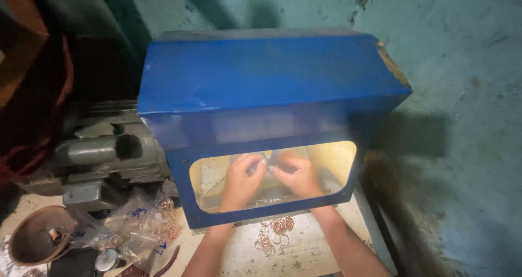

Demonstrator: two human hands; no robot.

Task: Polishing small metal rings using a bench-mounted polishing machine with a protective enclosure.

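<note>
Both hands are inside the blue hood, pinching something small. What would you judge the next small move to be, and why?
Probably bring the small piece down toward the bright patch in the middle of the blue hood. The left hand and right hand meet fingertip to fingertip behind its window, pinching something too small to identify. More copper-coloured rings lie loose on the bench outside.

Only the two forearms and hands of the person are visible. Both forearms are bare, and no sleeve reaches into the view. The left hand point(239, 180) and the right hand point(300, 175) wear no gloves. I see no watch, bracelet or ring on them, though the lit window blurs the fingers a little.
</note>
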